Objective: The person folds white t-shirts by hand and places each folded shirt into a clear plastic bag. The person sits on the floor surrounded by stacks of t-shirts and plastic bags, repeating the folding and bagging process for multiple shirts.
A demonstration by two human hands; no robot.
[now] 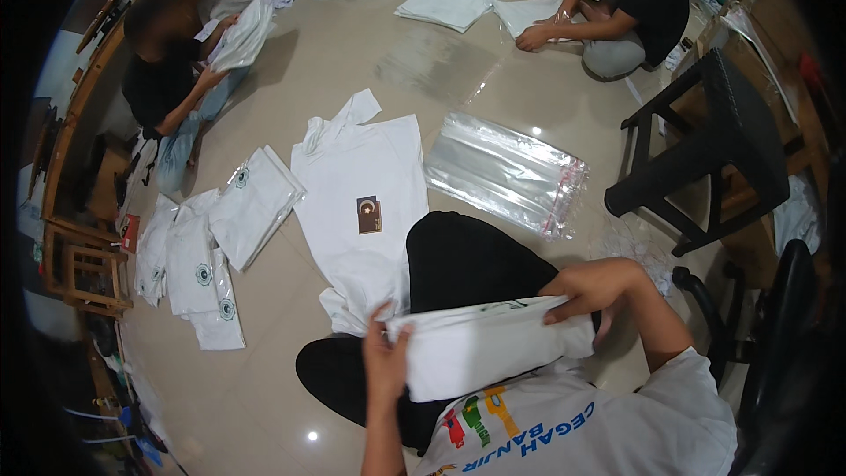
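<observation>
A folded white T-shirt (480, 348) lies across my lap, with part of a dark green print at its upper edge. My left hand (386, 354) holds its left end between thumb and fingers. At the upper right edge my right hand (592, 286) grips it, thumb on top; the fingers beneath are hidden. Beyond my knees an unfolded white shirt (352, 176) is spread on the floor, a small brown card (369, 215) on it. To its right lies a stack of clear plastic bags (502, 172).
Bagged folded shirts (256, 203) lie at the left on the tiled floor. A black plastic stool (714, 141) stands at the right. Two seated people (163, 70) (639, 9) handle white shirts farther off, near more folded shirts (445, 4). A wooden frame (88, 269) stands at the far left.
</observation>
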